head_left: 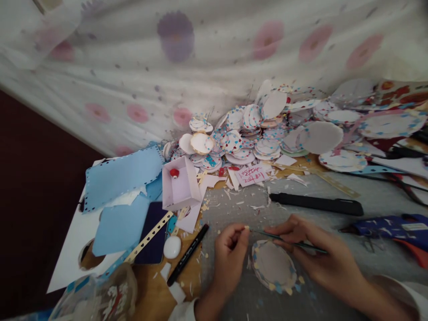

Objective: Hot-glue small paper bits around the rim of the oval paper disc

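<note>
My left hand [230, 252] is closed in a pinch, with a tiny pale yellow paper piece [247, 228] at its fingertips. In my right hand [310, 245] is a slim dark tool that looks like tweezers [302, 244], its fine tip pointing left at that piece. Just below the tool, between my hands, a round white paper disc [274, 266] lies on the grey cutting mat [234, 209]. Small blue and yellow paper shapes run around the disc's edge, with a few loose at its lower right.
Decorated paper discs [234, 140] are heaped along the back. A black pen-like tool [314, 204] lies beyond my right hand, a blue-handled tool [384, 226] farther right. At left are a white box [182, 189], a black marker [188, 255], blue paper [123, 178] and a clear container [96, 296].
</note>
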Demonstrator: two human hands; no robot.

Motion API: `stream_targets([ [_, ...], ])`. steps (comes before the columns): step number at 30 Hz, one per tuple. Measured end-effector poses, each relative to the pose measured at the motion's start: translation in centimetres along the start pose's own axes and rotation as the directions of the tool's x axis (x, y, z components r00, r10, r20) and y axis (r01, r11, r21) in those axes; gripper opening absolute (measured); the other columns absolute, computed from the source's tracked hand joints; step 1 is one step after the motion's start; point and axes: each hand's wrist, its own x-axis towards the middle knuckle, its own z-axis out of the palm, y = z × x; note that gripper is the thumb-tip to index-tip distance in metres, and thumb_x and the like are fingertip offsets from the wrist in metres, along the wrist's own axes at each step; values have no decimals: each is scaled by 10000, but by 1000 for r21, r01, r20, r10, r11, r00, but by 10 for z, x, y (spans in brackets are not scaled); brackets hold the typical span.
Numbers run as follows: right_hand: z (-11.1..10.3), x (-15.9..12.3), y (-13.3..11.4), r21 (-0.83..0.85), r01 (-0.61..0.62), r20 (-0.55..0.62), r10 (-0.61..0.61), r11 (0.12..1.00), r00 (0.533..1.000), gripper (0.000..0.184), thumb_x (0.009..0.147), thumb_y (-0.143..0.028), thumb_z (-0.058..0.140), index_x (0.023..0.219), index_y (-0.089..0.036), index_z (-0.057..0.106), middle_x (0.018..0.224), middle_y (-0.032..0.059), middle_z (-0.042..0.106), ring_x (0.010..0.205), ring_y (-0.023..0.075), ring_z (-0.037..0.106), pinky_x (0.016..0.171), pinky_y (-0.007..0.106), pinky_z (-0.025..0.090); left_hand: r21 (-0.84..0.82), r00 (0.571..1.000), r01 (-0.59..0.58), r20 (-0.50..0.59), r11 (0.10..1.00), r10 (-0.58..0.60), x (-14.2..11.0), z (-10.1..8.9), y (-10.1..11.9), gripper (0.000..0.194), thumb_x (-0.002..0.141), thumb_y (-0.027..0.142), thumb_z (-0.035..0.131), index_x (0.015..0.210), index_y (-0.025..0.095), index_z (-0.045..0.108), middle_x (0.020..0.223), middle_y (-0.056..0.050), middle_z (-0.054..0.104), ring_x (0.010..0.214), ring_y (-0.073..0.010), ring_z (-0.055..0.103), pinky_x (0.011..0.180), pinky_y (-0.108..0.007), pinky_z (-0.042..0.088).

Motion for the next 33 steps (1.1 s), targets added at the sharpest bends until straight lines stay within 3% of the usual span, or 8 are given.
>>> stream_targets([
  [5,0,-2,1,44,-116,-52,119,992,992,144,843,-286,728,730,-275,639,818,0,794,713,175,755,620,256,613,-1,1000,-18,21,1000,19,-1,-1,-1,357,836,507,712,850,150,703,601,53,472,547,-100,351,533,-224,317],
  [11,-3,-1,3,149,-345,-99,361,927,927,260,757,-431,809,689,-254,631,783,43,774,737,221,751,598,280,618,2,998,-29,49,1000,29,-1,-1,2,353,841,500,708,843,147,696,570,69,424,528,-95,332,517,-221,298],
  [16,-2,1,5,121,-405,-78,415,906,906,281,731,-463,814,667,-248,646,717,39,741,660,199,714,522,250,579,-4,998,-41,39,999,41,-3,-1,1,340,832,489,722,859,150,721,603,38,519,569,-114,414,578,-229,383],
  [23,-5,4,-2,193,-436,-130,464,879,877,329,706,-453,825,624,-241,588,716,38,745,717,208,743,600,254,599,31,997,-69,19,997,68,-3,-1,1,305,872,444,666,871,149,743,678,-13,636,615,-140,512,614,-247,419],
  [28,-9,7,-2,283,-451,-195,511,846,837,390,677,-440,848,629,-243,514,729,14,765,728,194,761,653,245,608,289,966,-241,-24,927,258,2,-9,0,252,908,360,619,818,161,745,647,-9,629,582,-140,512,558,-245,368],
  [33,-9,7,-3,240,-411,-208,460,879,863,360,694,-397,838,647,-247,514,748,10,778,704,190,764,595,225,603,515,888,-373,-42,772,457,10,-18,-4,290,914,272,608,643,180,655,625,0,567,617,-152,507,614,-266,384],
])
